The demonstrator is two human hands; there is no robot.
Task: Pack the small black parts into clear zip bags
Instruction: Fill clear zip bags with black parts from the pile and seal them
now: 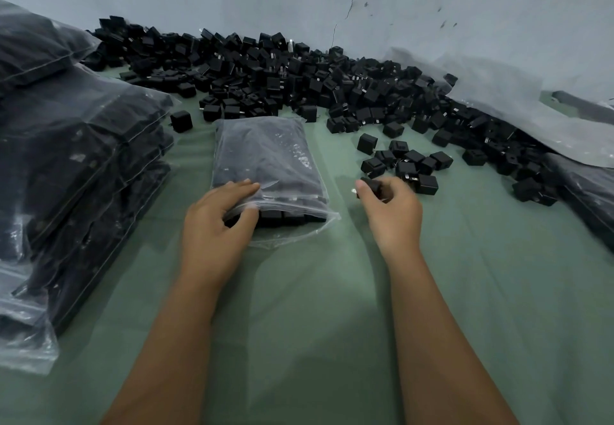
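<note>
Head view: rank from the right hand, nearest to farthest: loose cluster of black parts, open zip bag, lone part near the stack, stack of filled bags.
From the right hand, which holds one black part:
1. Loose cluster of black parts, just beyond its fingers.
2. Open zip bag, to its left, under the left hand.
3. Lone part, beyond the bag's far left corner.
4. Stack of filled bags, far left.

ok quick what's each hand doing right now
Left hand: grips the open mouth of the clear zip bag, fingers on top, thumb below.
Right hand: holds one small black part in curled fingers.
</note>
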